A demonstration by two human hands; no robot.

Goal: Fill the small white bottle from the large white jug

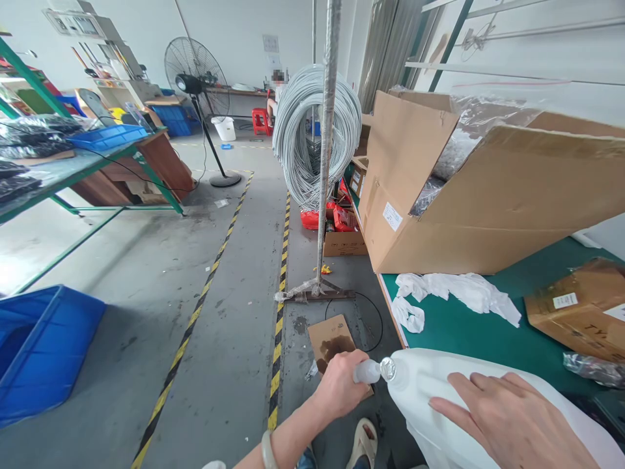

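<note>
My left hand [340, 384], with a pale bangle on its wrist, is wrapped round a small translucent bottle [367, 371]. The bottle's end meets the foil-like, shiny mouth [387, 369] of a large white jug [430, 371]. The jug lies tilted at the edge of a green-topped table [508, 352], its mouth towards the left. My right hand [502, 410] rests on the jug's upper side with fingers spread. White cloth [459, 291] lies on the table beyond the jug. Whether liquid is flowing cannot be made out.
A large open carton [488, 202] and a smaller box [581, 309] stand on the table. Ahead, a metal pole [326, 143] stands before coiled tubing [293, 130]. Stained cardboard [332, 335] lies on the floor. Left are a blue bin [53, 352] and a fan [195, 81]; a person sits far back.
</note>
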